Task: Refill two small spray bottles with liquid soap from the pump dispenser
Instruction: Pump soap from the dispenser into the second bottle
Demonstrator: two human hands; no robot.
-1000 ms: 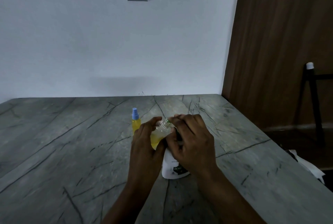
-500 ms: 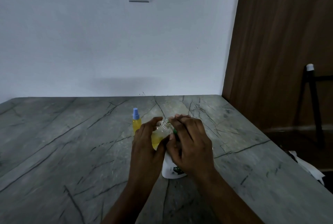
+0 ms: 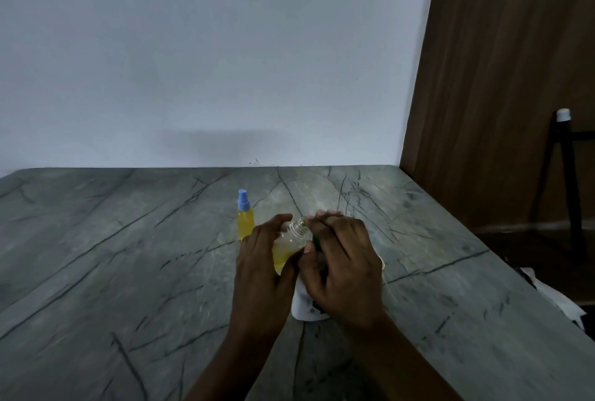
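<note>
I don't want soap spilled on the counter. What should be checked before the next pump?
1. Open bottle held by the left hand: ok.
2. Its threaded neck uncapped: ok.
3. Neck right under the spout: cannot tell; the right hand hides the spout.
4. Room left in the bottle: ok; yellow soap fills only its lower part.
5. Dispenser standing on the counter: ok, though only its white base shows.
6. Capped bottle out of the way: ok; it stands upright behind the left hand.
</note>
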